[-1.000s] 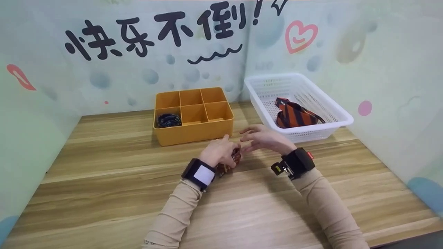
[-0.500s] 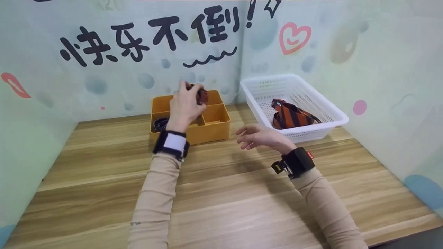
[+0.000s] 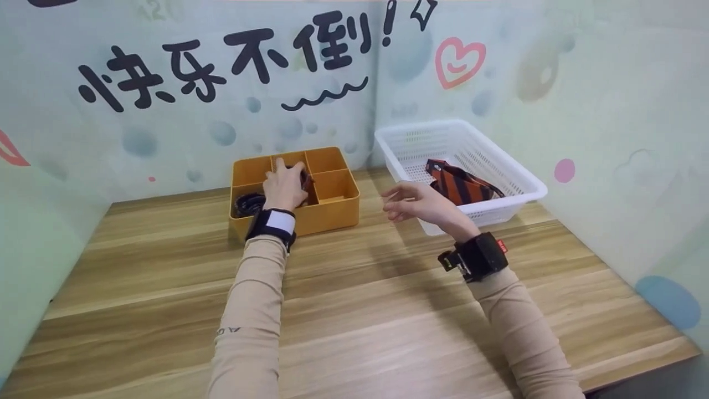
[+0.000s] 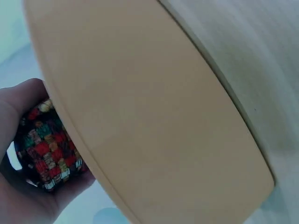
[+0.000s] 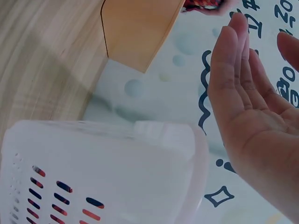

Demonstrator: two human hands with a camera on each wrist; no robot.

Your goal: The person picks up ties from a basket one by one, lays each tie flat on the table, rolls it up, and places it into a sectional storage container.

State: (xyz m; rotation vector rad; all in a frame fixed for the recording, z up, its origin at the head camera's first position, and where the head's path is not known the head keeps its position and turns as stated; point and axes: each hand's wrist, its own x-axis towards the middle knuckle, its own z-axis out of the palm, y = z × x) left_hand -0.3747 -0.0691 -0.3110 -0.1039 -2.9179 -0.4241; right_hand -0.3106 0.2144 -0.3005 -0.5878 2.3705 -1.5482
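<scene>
The left hand (image 3: 283, 189) is reaching lower than before, gripping a checked roll (image 4: 52, 156) at the front middle compartment of the orange box (image 3: 327, 217); the right hand (image 3: 424, 205) is hovering by the white basket (image 3: 501, 212), holding nothing.

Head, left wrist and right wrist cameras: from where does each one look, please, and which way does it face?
Head: worn on the head, facing forward and down at the table, orange box and white basket; left hand, right hand and both sleeved arms show.
Left wrist: on that wrist, facing the box's outer side; part of the left hand shows, gripping a multicoloured woven piece.
Right wrist: on that wrist, facing the basket's side and patterned wall; the right hand shows, holding nothing.
Shared: head and right wrist both show box and basket.
</scene>
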